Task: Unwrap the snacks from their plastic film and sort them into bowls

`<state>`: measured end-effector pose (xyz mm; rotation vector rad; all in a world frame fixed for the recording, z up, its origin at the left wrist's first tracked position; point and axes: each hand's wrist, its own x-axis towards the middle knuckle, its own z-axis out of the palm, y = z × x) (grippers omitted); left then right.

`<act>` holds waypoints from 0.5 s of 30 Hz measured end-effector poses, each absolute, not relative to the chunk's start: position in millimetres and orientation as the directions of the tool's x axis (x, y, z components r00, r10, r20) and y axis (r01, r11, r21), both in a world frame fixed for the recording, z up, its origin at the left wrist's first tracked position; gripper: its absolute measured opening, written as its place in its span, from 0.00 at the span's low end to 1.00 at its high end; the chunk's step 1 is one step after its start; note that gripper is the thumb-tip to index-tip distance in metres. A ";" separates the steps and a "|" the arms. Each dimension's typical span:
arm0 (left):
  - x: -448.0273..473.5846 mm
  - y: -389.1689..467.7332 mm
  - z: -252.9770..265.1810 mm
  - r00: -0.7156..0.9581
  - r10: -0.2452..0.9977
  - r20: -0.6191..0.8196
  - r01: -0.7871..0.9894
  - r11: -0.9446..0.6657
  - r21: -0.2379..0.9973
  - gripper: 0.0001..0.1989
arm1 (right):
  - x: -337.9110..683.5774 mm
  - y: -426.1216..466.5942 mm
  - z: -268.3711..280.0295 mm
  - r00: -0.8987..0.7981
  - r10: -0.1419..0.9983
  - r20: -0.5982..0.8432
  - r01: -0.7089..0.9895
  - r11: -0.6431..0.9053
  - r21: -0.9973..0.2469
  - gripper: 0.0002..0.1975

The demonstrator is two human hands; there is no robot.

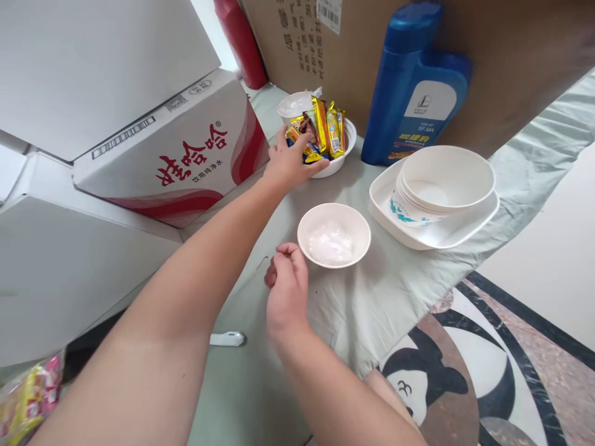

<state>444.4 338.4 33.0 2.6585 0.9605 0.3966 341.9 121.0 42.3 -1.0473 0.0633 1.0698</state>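
Note:
My left hand [296, 160] reaches over a white bowl [348, 148] heaped with small wrapped snack bars [325, 127], mostly in yellow packets. Its fingers are spread on the near left side of the heap, and I see nothing gripped between them. Closer to me, my right hand [289, 282] is loosely curled beside the left rim of a white paper bowl [334, 217]. Whether it touches that rim, or has anything inside its fingers, I cannot tell. Crumpled clear plastic [331, 243] lies in this paper bowl.
A white cup [292, 105] with clear plastic stands behind the snacks. On the right, stacked paper bowls [418, 214] sit in a white tray [458, 238]. A blue bottle [413, 87], red bottle [242, 43] and cartons [186, 155] surround the cloth. A white handle [227, 339] lies nearer me.

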 end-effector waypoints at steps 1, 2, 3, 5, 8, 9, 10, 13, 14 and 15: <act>442.8 333.9 35.5 0.741 0.641 0.200 0.569 -0.757 0.321 0.36 | 343.1 119.3 43.7 0.556 0.700 -0.448 -0.720 0.135 -0.681 0.04; 440.8 329.0 37.9 0.747 0.623 0.233 0.557 -0.777 0.292 0.34 | 343.4 117.5 45.4 0.576 0.724 -0.380 -0.693 0.185 -0.697 0.05; 438.4 323.8 39.9 0.757 0.601 0.255 0.542 -0.797 0.269 0.33 | 343.1 115.8 47.4 0.593 0.741 -0.316 -0.664 0.228 -0.712 0.05; 432.9 313.5 41.7 0.782 0.556 0.281 0.502 -0.830 0.243 0.29 | 342.9 114.3 52.1 0.633 0.739 -0.229 -0.618 0.305 -0.725 0.06; 423.8 301.1 39.1 0.805 0.518 0.290 0.471 -0.855 0.219 0.23 | 347.0 114.7 59.3 0.722 0.667 -0.184 -0.579 0.437 -0.688 0.07; 420.8 297.9 37.9 0.815 0.512 0.273 0.470 -0.858 0.207 0.23 | 349.5 114.1 61.4 0.741 0.646 -0.180 -0.572 0.469 -0.672 0.08; 418.0 295.0 37.3 0.828 0.506 0.243 0.470 -0.862 0.193 0.24 | 352.4 112.5 63.3 0.755 0.632 -0.174 -0.563 0.489 -0.666 0.08; 410.8 286.5 41.9 0.855 0.503 0.125 0.486 -0.862 0.142 0.30 | 366.2 101.5 66.8 0.767 0.634 -0.096 -0.477 0.463 -0.747 0.08; 409.0 283.7 45.6 0.851 0.516 0.092 0.505 -0.854 0.123 0.31 | 374.1 97.5 67.4 0.761 0.648 -0.044 -0.418 0.437 -0.797 0.08; 407.7 280.8 50.0 0.845 0.531 0.062 0.524 -0.846 0.104 0.32 | 384.8 94.8 68.0 0.749 0.663 0.015 -0.341 0.405 -0.848 0.09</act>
